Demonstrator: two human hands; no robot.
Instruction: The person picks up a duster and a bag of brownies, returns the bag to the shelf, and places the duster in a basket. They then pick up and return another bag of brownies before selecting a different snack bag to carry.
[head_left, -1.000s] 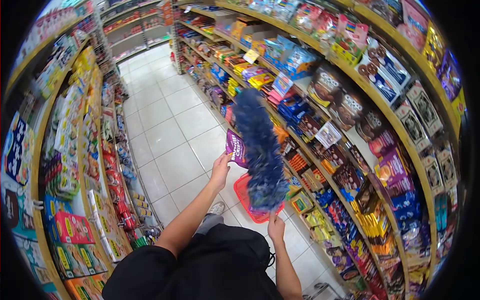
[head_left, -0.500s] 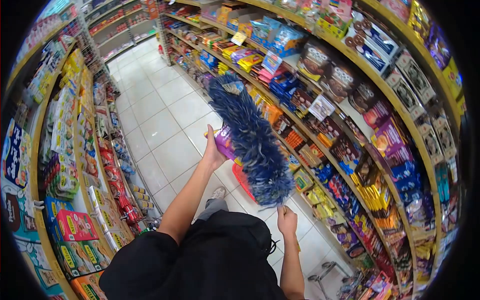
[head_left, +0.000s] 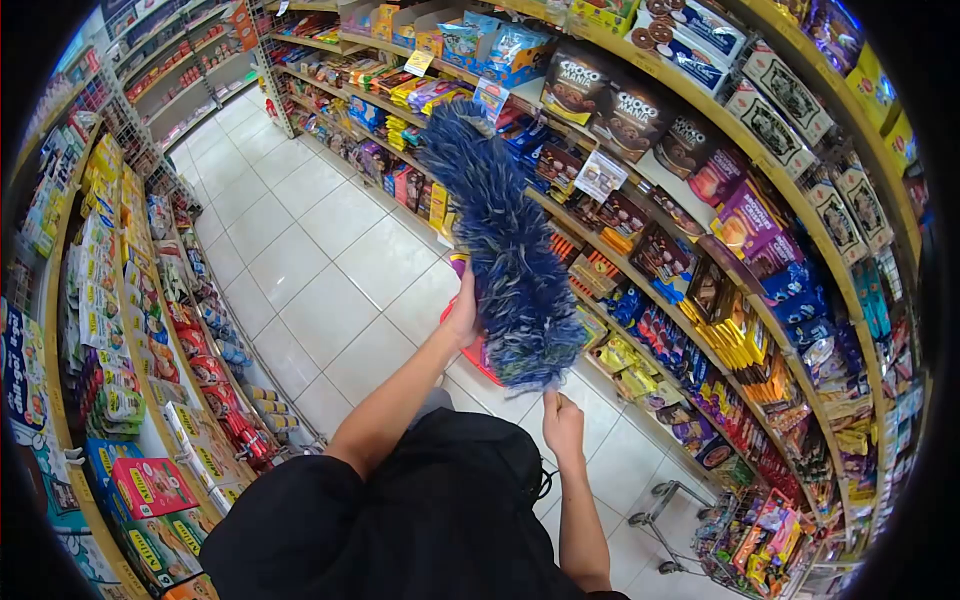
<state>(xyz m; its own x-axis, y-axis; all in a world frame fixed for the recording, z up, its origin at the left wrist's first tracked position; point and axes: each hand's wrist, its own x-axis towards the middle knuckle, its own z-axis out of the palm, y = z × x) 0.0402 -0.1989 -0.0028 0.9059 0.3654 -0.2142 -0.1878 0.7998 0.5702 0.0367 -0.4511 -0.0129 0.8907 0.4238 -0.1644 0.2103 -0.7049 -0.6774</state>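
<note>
So, right hand (head_left: 563,425) closed in a fist at the near end of the fluffy blue-and-grey fibre duster (head_left: 508,255). Duster lies ahead of that hand, long axis running forward and leftward; right hand is at its base, left hand (head_left: 463,315) beside its middle, on the left side. Left hand is closed on a shiny purple-and-yellow packet (head_left: 459,265), mostly hidden behind the fibres; fingertips hidden too, can't tell if they touch the duster. Below, a red plastic basket (head_left: 481,368), only part of its rim showing. Lower right, a grey metal shopping cart (head_left: 712,540) loaded with packets. Along the right, snack shelves, the brown glossy CHOCO MANIA packs (head_left: 636,120) past the duster's right side. Counts: two hands, one duster, one purple-and-yellow packet in hand, one basket, one cart, three CHOCO MANIA packs.
</note>
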